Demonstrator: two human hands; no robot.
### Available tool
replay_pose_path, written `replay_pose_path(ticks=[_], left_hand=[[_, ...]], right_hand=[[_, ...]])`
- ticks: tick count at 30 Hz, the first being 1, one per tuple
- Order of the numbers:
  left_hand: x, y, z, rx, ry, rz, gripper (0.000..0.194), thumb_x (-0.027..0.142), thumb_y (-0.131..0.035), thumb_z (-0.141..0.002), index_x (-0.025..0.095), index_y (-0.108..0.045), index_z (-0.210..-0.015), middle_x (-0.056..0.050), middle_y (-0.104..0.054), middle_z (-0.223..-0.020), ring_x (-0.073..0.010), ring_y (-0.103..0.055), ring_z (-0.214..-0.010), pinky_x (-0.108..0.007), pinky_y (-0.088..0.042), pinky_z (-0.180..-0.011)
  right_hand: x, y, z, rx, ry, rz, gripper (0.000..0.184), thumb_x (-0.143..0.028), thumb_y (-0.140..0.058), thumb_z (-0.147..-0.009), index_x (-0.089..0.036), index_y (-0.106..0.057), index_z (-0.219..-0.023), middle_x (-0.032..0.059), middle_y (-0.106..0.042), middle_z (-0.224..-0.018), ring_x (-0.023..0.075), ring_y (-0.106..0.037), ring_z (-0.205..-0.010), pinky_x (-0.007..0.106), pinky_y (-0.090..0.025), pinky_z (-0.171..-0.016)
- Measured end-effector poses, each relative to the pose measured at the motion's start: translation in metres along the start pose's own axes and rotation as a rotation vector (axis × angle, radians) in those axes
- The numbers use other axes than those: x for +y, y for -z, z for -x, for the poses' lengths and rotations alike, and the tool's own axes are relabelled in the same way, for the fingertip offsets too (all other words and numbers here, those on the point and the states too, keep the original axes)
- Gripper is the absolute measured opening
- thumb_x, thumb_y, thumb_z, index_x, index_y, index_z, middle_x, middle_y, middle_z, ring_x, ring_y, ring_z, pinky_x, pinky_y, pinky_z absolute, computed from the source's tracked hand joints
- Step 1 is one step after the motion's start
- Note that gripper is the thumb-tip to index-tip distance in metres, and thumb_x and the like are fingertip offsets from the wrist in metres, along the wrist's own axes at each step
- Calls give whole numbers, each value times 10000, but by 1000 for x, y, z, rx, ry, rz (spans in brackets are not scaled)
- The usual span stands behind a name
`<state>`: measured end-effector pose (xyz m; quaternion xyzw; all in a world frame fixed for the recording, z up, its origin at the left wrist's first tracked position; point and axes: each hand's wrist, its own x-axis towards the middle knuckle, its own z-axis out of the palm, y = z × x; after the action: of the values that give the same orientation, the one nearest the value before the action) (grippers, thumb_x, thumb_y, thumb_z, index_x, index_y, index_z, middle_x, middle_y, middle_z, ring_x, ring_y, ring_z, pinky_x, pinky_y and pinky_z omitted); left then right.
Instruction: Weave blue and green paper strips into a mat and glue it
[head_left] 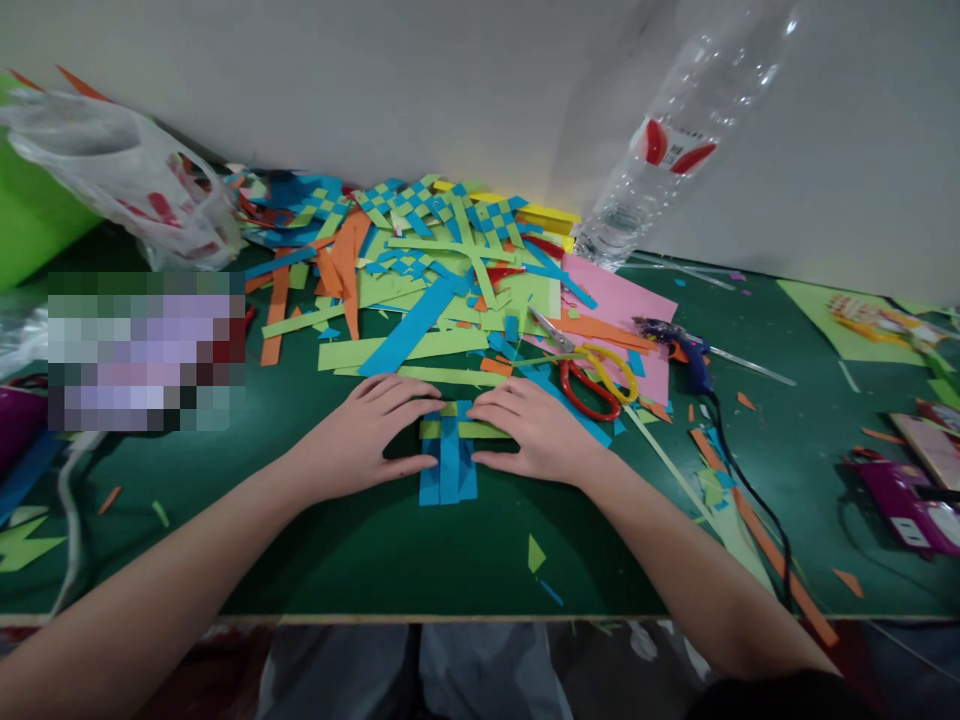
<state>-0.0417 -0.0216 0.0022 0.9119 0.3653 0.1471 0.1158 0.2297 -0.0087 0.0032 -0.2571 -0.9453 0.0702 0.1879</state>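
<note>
A small weave of blue and light green paper strips (449, 460) lies flat on the green tabletop. Its blue strips run toward me, and the green ones cross them near the top. My left hand (375, 430) holds the left side, index fingertip at the upper edge and thumb against the outer blue strip. From the right, my right hand (529, 430) holds the other side, with fingers over the end of a green strip and the thumb at the blue edge. Both hands have the thumb apart from the fingers. Their fingertips partly cover the weave.
Behind lies a heap of paper strips and finished checkered weaves (424, 205). Scissors (592, 380) and a glue gun (686, 355) with a black cable lie to the right. A plastic bottle (675, 150) leans on the wall. A plastic bag (142, 190) stands left.
</note>
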Motion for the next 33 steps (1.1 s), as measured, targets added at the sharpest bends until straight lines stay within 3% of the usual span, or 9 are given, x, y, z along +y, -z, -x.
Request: replay_pose_path(ticks=[8, 13, 22, 33], left_hand=[[2, -1, 1, -33, -34, 15, 491, 494, -576, -917, 275, -507, -1350, -79, -500, -1448, -279, -389, -1381, -467, -346, -1129], [-3, -2, 0, 41, 18, 5, 461, 476, -520, -954, 220, -500, -1337, -90, -565, -1376, -253, -454, -1327, -435, -370, -1111], [-8, -6, -1, 51, -31, -20, 387, 456, -530, -956, 223, -552, -1264, -69, -645, -1274, -234, -551, -1229, -410, -395, -1053], [-8, -6, -1, 63, -53, -27, 359, 444, -527, -961, 209, -560, -1230, -75, -654, -1249, -231, -564, -1207, -406, -390, -1041]], right_hand=[[-1, 0, 0, 5, 9, 7, 442, -497, -561, -927, -139, -639, -1175, 127, -678, -1146, 273, -568, -1075, 454, -492, -939], [-1, 0, -1, 3, 17, 23, 443, -487, -552, -935, -120, -643, -1166, 132, -680, -1136, 271, -564, -1067, 446, -494, -930], [1, 0, -2, 3, 22, 32, 339, -416, -524, -963, -141, -650, -1115, 118, -698, -1110, 251, -594, -1041, 424, -497, -922], [1, 0, -3, 5, 0, -9, 286, -396, -527, -968, -147, -669, -986, 107, -707, -1064, 233, -609, -1002, 409, -506, -897]])
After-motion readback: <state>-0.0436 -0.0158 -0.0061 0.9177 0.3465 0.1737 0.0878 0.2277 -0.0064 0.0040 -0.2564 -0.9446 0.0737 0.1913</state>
